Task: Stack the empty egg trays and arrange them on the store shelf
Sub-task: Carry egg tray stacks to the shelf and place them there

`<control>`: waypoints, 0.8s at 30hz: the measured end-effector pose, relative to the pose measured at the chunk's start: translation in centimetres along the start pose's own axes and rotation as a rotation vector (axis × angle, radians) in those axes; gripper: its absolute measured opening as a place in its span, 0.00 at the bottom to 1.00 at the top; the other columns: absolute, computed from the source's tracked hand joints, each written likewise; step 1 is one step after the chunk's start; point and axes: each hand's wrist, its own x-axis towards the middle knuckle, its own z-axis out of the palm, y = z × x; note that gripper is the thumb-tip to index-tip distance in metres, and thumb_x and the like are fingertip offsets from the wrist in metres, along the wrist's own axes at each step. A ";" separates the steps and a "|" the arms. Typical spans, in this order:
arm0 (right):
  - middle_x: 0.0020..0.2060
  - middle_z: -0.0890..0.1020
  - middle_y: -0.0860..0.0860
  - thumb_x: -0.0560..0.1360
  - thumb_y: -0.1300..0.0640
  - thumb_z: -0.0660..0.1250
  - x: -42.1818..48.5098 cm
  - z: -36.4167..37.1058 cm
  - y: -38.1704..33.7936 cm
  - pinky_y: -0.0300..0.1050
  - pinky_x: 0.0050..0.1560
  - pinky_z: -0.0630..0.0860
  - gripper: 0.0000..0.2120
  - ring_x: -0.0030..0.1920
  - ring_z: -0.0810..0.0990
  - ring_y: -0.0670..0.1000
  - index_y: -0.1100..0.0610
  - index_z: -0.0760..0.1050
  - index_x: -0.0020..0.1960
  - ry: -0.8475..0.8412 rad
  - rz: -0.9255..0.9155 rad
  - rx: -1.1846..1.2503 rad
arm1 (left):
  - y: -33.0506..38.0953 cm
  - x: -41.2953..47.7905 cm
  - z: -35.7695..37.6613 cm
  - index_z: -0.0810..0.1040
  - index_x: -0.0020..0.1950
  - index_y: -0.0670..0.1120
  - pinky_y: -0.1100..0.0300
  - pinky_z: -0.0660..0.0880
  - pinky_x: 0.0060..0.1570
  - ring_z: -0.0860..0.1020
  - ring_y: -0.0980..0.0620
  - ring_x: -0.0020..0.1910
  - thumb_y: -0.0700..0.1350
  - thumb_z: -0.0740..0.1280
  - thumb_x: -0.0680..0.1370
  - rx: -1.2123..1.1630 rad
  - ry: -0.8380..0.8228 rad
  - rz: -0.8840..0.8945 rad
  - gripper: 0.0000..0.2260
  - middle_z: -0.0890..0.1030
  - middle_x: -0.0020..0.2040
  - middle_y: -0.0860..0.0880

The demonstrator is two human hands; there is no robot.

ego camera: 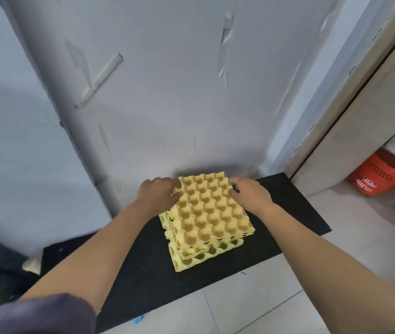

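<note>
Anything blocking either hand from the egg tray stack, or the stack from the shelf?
Nothing visible. The left hand and right hand grip opposite edges of the stack of egg trays, which sits on a black mat. No shelf is in view, so that path cannot be judged.

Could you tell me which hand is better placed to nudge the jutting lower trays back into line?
Probably the left. The lower trays jut out toward the near left, the side of the left hand; the right hand holds the top tray on the far right edge.
</note>
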 end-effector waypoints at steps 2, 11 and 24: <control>0.55 0.79 0.53 0.79 0.50 0.59 1.3 1.2 1.6 0.53 0.51 0.77 0.16 0.56 0.77 0.56 0.51 0.72 0.65 -0.047 -0.012 0.010 | 0.7 0.8 1.7 0.71 0.64 0.54 0.55 0.70 0.55 0.74 0.50 0.59 0.51 0.57 0.80 -0.047 -0.033 -0.068 0.14 0.78 0.58 0.53; 0.56 0.73 0.55 0.76 0.45 0.58 6.6 11.2 8.3 0.50 0.51 0.75 0.18 0.56 0.75 0.59 0.52 0.71 0.61 -0.282 0.106 0.069 | 0.3 4.0 15.1 0.67 0.70 0.49 0.47 0.71 0.59 0.68 0.42 0.65 0.51 0.63 0.77 -0.397 -0.198 -0.383 0.22 0.69 0.66 0.44; 0.71 0.65 0.60 0.70 0.35 0.68 11.4 19.3 12.5 0.60 0.65 0.66 0.49 0.70 0.65 0.63 0.57 0.47 0.78 -0.180 0.525 0.302 | -0.5 7.4 24.5 0.70 0.65 0.40 0.56 0.75 0.45 0.77 0.48 0.49 0.51 0.72 0.72 -0.864 -0.118 -0.738 0.26 0.76 0.58 0.44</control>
